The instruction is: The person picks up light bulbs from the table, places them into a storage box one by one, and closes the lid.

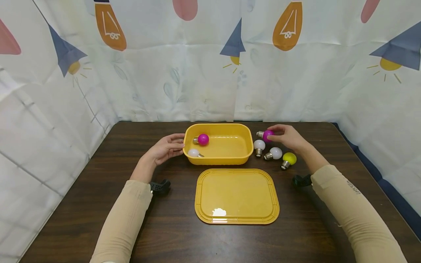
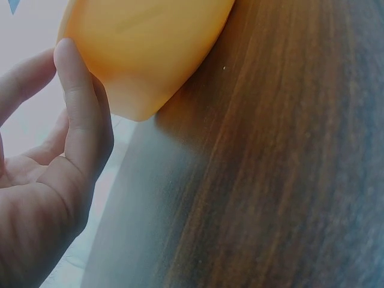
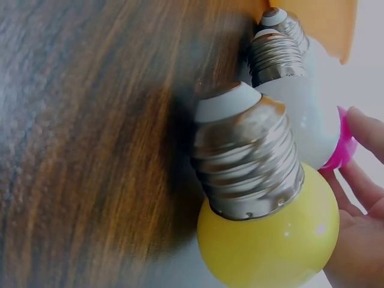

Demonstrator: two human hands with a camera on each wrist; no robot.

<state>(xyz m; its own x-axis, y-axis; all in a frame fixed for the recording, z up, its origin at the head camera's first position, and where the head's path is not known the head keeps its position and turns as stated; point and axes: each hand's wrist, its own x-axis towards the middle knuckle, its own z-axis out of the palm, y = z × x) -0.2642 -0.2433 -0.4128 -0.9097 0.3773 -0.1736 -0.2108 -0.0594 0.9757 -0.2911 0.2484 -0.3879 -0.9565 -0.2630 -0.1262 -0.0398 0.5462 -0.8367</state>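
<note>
My right hand (image 1: 289,137) holds a magenta light bulb (image 1: 268,136) between thumb and fingers, just right of the yellow bin (image 1: 218,160). Its metal base points left toward the bin. Against the bin's left wall rests my left hand (image 1: 166,149), its fingers fairly straight; in the left wrist view the thumb (image 2: 75,90) touches the yellow wall. Inside the bin lie another magenta bulb (image 1: 203,139) and a white bulb (image 1: 193,152), partly hidden by the front wall. In the right wrist view, nearer bulbs hide most of the held one (image 3: 343,144).
Right of the bin lie a white bulb (image 1: 259,145), a second white bulb (image 1: 275,153) and a yellow bulb (image 1: 289,159). A flat yellow lid (image 1: 236,197) lies in front of the bin on the dark wooden table (image 1: 171,230). A printed curtain (image 1: 204,84) hangs behind.
</note>
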